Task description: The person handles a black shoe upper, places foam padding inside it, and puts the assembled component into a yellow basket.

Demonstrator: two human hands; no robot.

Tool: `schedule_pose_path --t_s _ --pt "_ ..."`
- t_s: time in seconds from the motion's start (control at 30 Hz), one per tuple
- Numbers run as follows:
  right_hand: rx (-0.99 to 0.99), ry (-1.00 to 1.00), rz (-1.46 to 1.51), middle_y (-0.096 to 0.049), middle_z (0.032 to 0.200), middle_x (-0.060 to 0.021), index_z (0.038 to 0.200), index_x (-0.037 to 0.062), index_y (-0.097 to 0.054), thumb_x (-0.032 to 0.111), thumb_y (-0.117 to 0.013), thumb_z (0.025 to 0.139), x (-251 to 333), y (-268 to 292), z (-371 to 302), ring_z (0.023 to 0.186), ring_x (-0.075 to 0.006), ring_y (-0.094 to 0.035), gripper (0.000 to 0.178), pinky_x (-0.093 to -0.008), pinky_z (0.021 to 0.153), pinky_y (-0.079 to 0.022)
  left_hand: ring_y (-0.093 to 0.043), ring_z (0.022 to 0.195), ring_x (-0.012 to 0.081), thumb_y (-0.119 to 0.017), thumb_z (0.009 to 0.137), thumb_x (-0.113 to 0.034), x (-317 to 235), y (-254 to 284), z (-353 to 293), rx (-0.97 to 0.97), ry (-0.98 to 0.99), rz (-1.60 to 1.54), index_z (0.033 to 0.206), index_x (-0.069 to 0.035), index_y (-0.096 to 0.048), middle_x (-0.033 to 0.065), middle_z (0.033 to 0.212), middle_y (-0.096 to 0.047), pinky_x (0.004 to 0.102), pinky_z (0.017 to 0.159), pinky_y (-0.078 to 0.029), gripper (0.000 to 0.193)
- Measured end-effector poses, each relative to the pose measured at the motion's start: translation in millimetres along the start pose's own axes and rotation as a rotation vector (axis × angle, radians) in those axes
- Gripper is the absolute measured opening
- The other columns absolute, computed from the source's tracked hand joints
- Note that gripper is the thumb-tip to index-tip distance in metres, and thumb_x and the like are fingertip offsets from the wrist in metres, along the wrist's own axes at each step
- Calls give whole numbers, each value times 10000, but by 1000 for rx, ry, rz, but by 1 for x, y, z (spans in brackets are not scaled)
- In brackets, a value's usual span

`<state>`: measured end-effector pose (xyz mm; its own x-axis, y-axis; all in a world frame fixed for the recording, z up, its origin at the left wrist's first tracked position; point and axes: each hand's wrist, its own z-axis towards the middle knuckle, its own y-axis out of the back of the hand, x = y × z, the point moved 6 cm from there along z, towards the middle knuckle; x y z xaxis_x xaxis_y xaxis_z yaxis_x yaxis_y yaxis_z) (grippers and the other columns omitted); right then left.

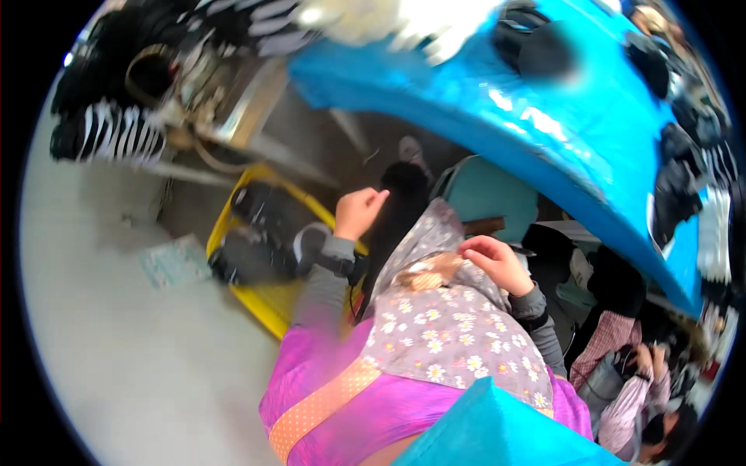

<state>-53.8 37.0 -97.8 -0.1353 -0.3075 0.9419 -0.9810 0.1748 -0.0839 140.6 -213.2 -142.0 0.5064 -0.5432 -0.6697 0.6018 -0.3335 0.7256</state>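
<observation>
head view: right hand (497, 262) pinches the grey floral scarf (447, 326) draped down the person's front; left hand (357, 211) is curled closed, apparently empty. fabric looks light, soft, slippery; best held at its folded edge.

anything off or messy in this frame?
Nothing damaged or spilled. A flat pale printed item lies loose on the floor beside the yellow crate. Left hand is closed in a fist; right hand pinches the flowered grey cloth.

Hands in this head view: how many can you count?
3, maybe more hidden. The left hand is raised over the yellow crate, the right hand rests on the flowered grey cloth, and a co-worker's hand shows at lower right.
</observation>
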Motion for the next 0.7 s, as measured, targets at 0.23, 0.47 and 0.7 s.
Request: schedule_pose_path --t_s 0.23,0.47,0.7 --pt "-18 151 134 -679 1104 -58 1159 5 -640 171 -614 983 54 27 -28 1029 -120 -616 243 -283 915 -492 -604 687 135 -715 875 -88 -186 -18 107 -158 -321 -470 1007 -43 -674 33 881 -681 267 586 -467 145" --pt "-126 135 214 -681 1107 -54 1161 15 -645 185 -631 976 25 49 -69 1050 -119 -620 252 -273 911 -491 -420 1302 397 -701 860 -258 -274 -52 251 -334 -666 -105 1330 -28 -498 233 1397 -469 474 1089 -342 561" --pt "-182 151 271 -682 1078 -52 1148 6 -646 161 -637 968 15 52 -89 1009 -118 -623 238 -275 906 -493 -433 1288 435 -690 881 -215 -257 -71 303 -177 -627 -175 1049 -33 -632 267 1386 -455 484 1054 -382 254"
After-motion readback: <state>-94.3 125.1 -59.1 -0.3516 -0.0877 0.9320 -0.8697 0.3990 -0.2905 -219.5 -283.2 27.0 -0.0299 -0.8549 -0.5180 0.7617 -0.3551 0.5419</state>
